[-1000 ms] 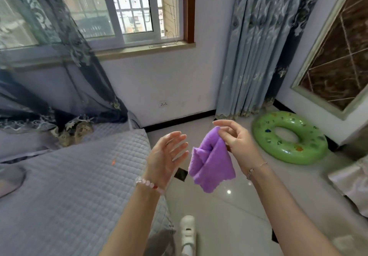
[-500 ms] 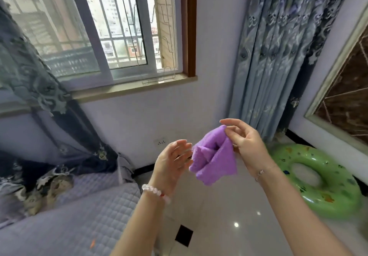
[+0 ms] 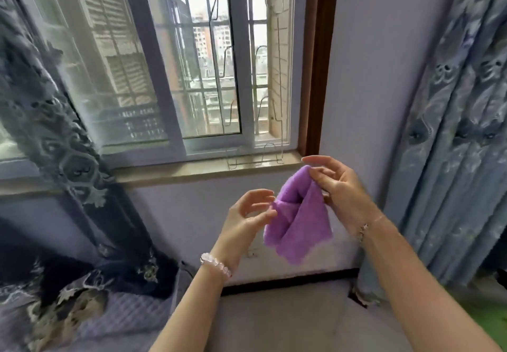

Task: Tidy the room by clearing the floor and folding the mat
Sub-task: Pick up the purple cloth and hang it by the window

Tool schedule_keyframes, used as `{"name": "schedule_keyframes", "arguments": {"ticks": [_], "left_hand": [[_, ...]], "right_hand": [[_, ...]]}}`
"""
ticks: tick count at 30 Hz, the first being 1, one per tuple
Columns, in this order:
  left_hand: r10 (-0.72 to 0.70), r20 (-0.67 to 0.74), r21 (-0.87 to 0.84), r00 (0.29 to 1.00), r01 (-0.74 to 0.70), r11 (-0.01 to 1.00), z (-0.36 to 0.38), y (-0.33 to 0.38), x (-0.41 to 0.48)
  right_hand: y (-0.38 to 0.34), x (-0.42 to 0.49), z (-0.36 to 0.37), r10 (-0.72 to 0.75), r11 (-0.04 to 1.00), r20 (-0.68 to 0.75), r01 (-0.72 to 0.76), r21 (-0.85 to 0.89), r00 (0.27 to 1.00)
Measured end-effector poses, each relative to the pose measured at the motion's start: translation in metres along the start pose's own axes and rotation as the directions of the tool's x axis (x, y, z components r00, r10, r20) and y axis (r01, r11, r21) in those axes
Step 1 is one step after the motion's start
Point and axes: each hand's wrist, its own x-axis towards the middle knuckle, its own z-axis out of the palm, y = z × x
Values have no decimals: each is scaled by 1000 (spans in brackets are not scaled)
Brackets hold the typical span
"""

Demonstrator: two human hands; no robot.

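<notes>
Pinching purple cloth [image 3: 299, 225] with your right hand [image 3: 340, 187] | left hand [image 3: 247, 217] loosely open at its 9 o'clock, holding nothing | progress: folding unfinished, other tidying unverifiable.

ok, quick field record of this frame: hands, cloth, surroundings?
right hand: pinches purple cloth by its top, held in the air
left hand: loosely curved, reaches the cloth's left edge, no pinch visible
cloth state: hangs bunched, lower edge free
background: barred window, blue curtain at right
</notes>
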Motion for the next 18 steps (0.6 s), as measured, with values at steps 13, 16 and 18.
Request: {"name": "schedule_keyframes", "arguments": {"ticks": [13, 16, 18], "left_hand": [[315, -217, 323, 924, -236, 916, -19, 24, 207], [366, -165, 347, 916, -294, 891, -34, 45, 240], [422, -117, 379, 899, -352, 856, -44, 63, 261]], "right_hand": [[-45, 216, -27, -126, 991, 193, 130, -10, 973], [-51, 249, -27, -141, 987, 161, 151, -53, 977], [-56, 266, -24, -154, 982, 147, 168, -87, 977]]}}
